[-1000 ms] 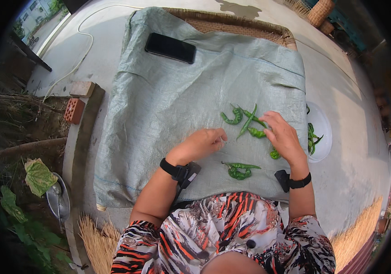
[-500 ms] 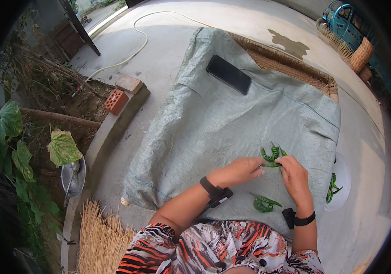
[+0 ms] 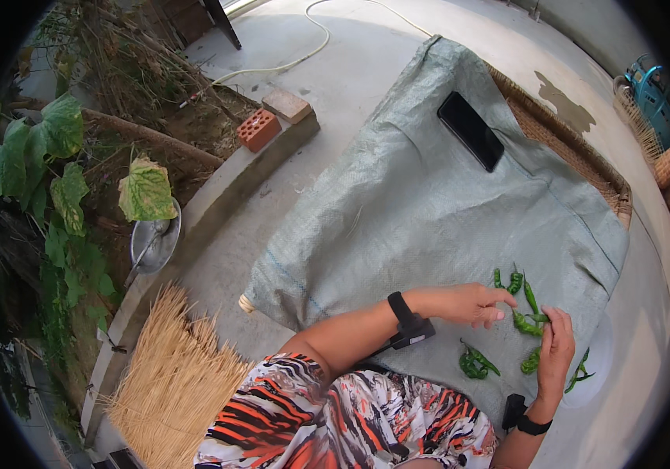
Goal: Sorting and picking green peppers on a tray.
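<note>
- One white bowl [image 3: 599, 369] beside the sack [image 3: 382, 211]: green peppers [image 3: 580, 375] inside.
- On the sack: one phone [image 3: 470, 131], loose peppers [image 3: 526, 324].
- Left hand [image 3: 476, 305]: grip loosely parted.
- Right hand [image 3: 556, 348]: at one pepper [image 3: 538, 318]; hold unclear.

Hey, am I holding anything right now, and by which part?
The right hand is at the right end of a green pepper, perhaps pinching it there, but the grip is partly hidden. Whether the left hand holds anything cannot be told.

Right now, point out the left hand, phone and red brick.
Left hand [image 3: 471, 303], head view: back of the hand.
Phone [image 3: 470, 131], head view: middle of its dark face.
Red brick [image 3: 257, 130], head view: its holed face.
</note>
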Available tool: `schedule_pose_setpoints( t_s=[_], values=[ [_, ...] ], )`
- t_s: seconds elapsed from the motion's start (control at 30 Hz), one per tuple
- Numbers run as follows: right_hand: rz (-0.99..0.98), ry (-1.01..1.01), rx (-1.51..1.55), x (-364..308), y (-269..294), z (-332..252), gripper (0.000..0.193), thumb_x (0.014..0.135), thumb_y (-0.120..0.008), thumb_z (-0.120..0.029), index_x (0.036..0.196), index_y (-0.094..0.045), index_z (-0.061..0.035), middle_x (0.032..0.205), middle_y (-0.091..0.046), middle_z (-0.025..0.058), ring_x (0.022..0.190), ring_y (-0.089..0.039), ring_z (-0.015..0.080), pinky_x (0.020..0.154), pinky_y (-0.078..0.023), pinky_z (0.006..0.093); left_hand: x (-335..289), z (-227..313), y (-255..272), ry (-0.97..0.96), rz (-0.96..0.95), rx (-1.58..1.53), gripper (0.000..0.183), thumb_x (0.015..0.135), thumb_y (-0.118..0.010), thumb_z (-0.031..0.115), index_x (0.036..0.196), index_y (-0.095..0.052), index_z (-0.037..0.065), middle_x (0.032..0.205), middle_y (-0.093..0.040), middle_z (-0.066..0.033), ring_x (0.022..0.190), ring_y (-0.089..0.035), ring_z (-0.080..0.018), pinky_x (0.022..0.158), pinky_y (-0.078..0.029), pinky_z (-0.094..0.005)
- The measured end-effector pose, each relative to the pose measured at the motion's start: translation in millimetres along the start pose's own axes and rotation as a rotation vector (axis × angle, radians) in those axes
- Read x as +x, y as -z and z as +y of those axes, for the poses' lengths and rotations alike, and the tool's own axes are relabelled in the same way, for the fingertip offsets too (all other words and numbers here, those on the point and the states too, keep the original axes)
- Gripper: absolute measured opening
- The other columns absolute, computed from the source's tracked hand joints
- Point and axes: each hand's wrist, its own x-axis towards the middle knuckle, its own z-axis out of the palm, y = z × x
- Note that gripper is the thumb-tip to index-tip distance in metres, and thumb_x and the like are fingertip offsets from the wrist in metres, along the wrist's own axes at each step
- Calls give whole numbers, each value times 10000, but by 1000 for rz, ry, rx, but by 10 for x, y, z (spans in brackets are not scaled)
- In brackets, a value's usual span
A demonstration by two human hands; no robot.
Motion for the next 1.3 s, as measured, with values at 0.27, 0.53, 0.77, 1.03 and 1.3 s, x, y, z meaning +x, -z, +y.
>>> schedule_pose_setpoints(
  t_s=[0.27,0.53,0.77,1.03,1.3],
  values=[
    [316,-365,-475,-210,734,1016,288,928,-492,-15,1183,-604,-90,1176,-597,105,1009,-607,257,869,-470,335,-11,-64,177,53,132,250,338,976,-560,214,1255,-521,28,847,-618,-63,770,-569,-142,708,-467,-301],
    [-6,-323,-67,145,164,359,299,878,-608,-154,1170,-608,-87,1098,-638,103,894,-640,266,800,-495,360,-17,-18,168,113,97,255,327,960,-565,159,1258,-535,29,853,-615,-51,790,-559,-137,718,-463,-295],
    [-177,-124,-397,431,-532,509,245,813,-630,-149,1048,-597,-91,971,-633,102,957,-613,286,776,-485,403,-4,-22,101,124,106,340,306,958,-570,165,1228,-548,21,850,-621,-56,788,-581,-145,729,-477,-302],
    [-77,-71,-152,351,-342,18,204,790,-664,-132,975,-598,-74,891,-606,89,873,-609,279,724,-481,391,11,37,102,163,314,216,304,1007,-519,309,1002,-567,8,803,-610,-54,737,-590,-125,682,-494,-272],
    [-69,156,-7,235,-423,-186,225,756,-700,-74,962,-610,-86,869,-602,73,857,-606,271,715,-489,379,15,83,182,74,175,-135,321,1045,-411,287,997,-597,30,820,-629,-31,738,-596,-103,693,-487,-245]
  ],
)
